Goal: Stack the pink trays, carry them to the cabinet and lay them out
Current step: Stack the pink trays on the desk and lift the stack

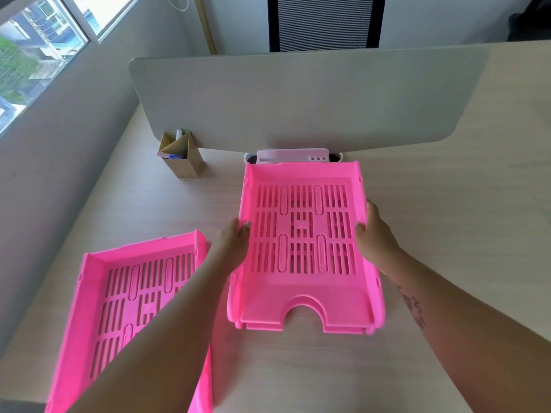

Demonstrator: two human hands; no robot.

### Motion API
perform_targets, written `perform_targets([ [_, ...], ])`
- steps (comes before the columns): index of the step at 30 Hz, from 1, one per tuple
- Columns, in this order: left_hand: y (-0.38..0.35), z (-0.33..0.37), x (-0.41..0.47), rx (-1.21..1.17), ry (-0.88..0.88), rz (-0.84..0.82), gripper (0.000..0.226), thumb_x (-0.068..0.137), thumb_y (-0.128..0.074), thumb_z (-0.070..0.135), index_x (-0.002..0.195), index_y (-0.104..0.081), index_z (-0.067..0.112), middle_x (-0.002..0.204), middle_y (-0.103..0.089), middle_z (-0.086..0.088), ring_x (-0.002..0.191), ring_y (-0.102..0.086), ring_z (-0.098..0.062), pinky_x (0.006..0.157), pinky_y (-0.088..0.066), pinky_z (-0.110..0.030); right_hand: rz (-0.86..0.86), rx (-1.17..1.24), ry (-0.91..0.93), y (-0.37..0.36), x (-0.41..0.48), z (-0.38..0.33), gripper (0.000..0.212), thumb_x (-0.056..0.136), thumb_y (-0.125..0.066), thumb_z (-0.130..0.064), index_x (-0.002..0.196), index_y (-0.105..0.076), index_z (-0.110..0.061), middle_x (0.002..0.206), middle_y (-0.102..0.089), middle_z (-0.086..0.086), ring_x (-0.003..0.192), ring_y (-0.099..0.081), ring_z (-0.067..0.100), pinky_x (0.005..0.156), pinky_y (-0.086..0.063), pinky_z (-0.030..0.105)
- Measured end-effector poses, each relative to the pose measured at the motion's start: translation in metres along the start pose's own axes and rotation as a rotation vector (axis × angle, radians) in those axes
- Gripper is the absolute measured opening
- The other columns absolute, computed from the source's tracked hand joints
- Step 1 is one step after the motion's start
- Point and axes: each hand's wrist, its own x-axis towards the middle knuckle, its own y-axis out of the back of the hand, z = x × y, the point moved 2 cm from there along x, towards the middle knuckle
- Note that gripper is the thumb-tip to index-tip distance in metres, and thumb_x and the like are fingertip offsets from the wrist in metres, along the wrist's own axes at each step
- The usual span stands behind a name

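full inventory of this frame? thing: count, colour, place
tray stack: two or more nested, pink, desk centre
loose tray: one, pink, near left, partly under the left forearm
desk: one, pale wood
divider panel: one, grey, desk rear
cardboard holder: one, brown, left by the divider
organiser: one, white, behind the stack
chair: one, black, beyond the divider
window: upper left
left hand: grips stack's left wall
right hand: grips right wall

Bright daylight from the window (44,46) at left; soft shadows, wide-angle bending at edges.

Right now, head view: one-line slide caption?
Both hands grip the stacked pink trays; another tray lies beside.
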Motion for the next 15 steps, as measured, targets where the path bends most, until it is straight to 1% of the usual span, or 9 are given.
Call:
perform_targets([
  [2, 0.000, -0.004, -0.008, -0.063, 0.008, -0.015, 0.048, 0.105, -0.029, 0.038, 0.113, -0.059, 0.000, 0.090, -0.060, -0.011, 0.082, -0.056, -0.027, 0.070, -0.041, -0.034, -0.046, 0.038, 0.010, 0.004, -0.007, 0.000, 0.059, 0.103, -0.035, -0.018, 0.156, -0.009, -0.023, 0.123, -0.060, 0.011, 0.076, -0.068, 0.033, 0.065, -0.058, 0.045],
  [3, -0.002, -0.007, -0.013, -0.121, 0.013, -0.025, 0.053, 0.105, -0.027, 0.040, 0.117, -0.060, 0.001, 0.094, -0.063, -0.012, 0.088, -0.059, -0.029, 0.075, -0.045, -0.036, -0.048, 0.042, 0.019, 0.006, -0.011, -0.001, 0.058, 0.103, -0.035, -0.022, 0.156, -0.011, -0.021, 0.132, -0.057, 0.012, 0.090, -0.069, 0.037, 0.073, -0.058, 0.046],
  [5, -0.005, -0.014, -0.024, -0.221, 0.051, -0.044, 0.060, 0.105, -0.022, 0.045, 0.125, -0.062, 0.004, 0.105, -0.067, -0.016, 0.100, -0.062, -0.032, 0.089, -0.049, -0.041, -0.040, 0.051, 0.042, 0.005, -0.021, 0.001, 0.056, 0.104, -0.030, -0.034, 0.155, -0.016, -0.018, 0.144, -0.050, 0.013, 0.113, -0.062, 0.037, 0.089, -0.052, 0.044],
  [6, -0.008, -0.017, -0.028, -0.264, 0.073, -0.051, 0.064, 0.104, -0.021, 0.048, 0.125, -0.062, 0.005, 0.105, -0.068, -0.016, 0.100, -0.063, -0.032, 0.093, -0.049, -0.043, -0.031, 0.069, 0.049, 0.003, -0.026, 0.003, 0.056, 0.104, -0.027, -0.037, 0.155, -0.019, -0.016, 0.147, -0.047, 0.014, 0.120, -0.058, 0.035, 0.094, -0.049, 0.041],
  [8, -0.013, -0.022, -0.034, -0.332, 0.113, -0.057, 0.069, 0.102, -0.019, 0.052, 0.119, -0.066, 0.005, 0.094, -0.069, -0.013, 0.091, -0.065, -0.030, 0.091, -0.052, -0.045, 0.010, 0.143, 0.033, -0.002, -0.033, 0.008, 0.055, 0.105, -0.023, -0.038, 0.152, -0.027, -0.011, 0.147, -0.047, 0.015, 0.129, -0.051, 0.034, 0.099, -0.042, 0.037],
  [10, -0.015, -0.022, -0.036, -0.350, 0.136, -0.041, 0.070, 0.102, -0.020, 0.053, 0.113, -0.069, 0.005, 0.085, -0.068, -0.010, 0.081, -0.064, -0.026, 0.084, -0.053, -0.042, 0.057, 0.208, 0.003, -0.006, -0.034, 0.012, 0.053, 0.105, -0.022, -0.036, 0.148, -0.036, -0.009, 0.145, -0.049, 0.016, 0.131, -0.049, 0.033, 0.103, -0.040, 0.037],
  [12, -0.014, -0.021, -0.035, -0.351, 0.151, -0.030, 0.070, 0.101, -0.021, 0.055, 0.115, -0.068, 0.004, 0.088, -0.069, -0.012, 0.082, -0.065, -0.027, 0.085, -0.053, -0.043, 0.061, 0.210, -0.011, -0.007, -0.031, 0.014, 0.052, 0.105, -0.022, -0.035, 0.145, -0.040, -0.007, 0.142, -0.052, 0.017, 0.128, -0.050, 0.033, 0.103, -0.040, 0.039],
  [13, -0.013, -0.022, -0.034, -0.351, 0.161, -0.031, 0.071, 0.101, -0.022, 0.055, 0.117, -0.068, 0.004, 0.094, -0.069, -0.015, 0.087, -0.065, -0.031, 0.088, -0.053, -0.045, 0.056, 0.197, -0.012, -0.007, -0.029, 0.015, 0.052, 0.105, -0.022, -0.035, 0.145, -0.040, -0.007, 0.139, -0.054, 0.018, 0.123, -0.054, 0.033, 0.099, -0.043, 0.039],
  [15, -0.009, -0.021, -0.035, -0.342, 0.169, -0.033, 0.070, 0.101, -0.024, 0.055, 0.115, -0.068, 0.003, 0.101, -0.069, -0.018, 0.094, -0.065, -0.034, 0.091, -0.052, -0.048, 0.054, 0.154, -0.016, -0.006, -0.026, 0.015, 0.050, 0.105, -0.025, -0.033, 0.144, -0.040, -0.006, 0.132, -0.058, 0.020, 0.103, -0.060, 0.030, 0.082, -0.048, 0.035],
])
